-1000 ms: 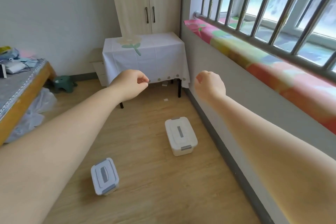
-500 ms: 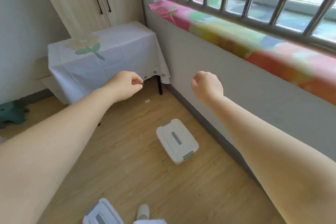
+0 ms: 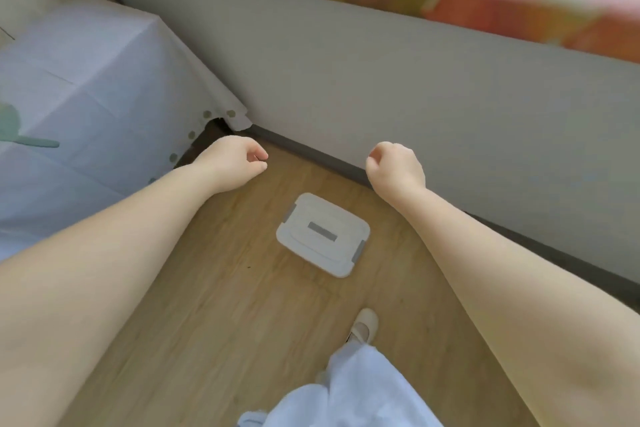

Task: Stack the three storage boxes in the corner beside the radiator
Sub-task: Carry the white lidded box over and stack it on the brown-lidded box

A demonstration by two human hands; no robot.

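While your forearms frame the view, your shoe (image 3: 363, 324) plants on the wood floor (image 3: 214, 305), likely to bring you within reach. Just ahead, one white storage box (image 3: 323, 234) sits lid-up on the floor, near the grey wall (image 3: 381, 80) but apart from it; the other two are out of view. Beyond it, left hand (image 3: 232, 161) and right hand (image 3: 396, 168) hover, each grip curled shut on nothing, not touching the box. Farthest left, a cloth-draped table (image 3: 86, 80).

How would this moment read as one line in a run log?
phase: approach | target: white lidded plastic storage box on wooden floor | left hand: fist, empty | right hand: fist, empty
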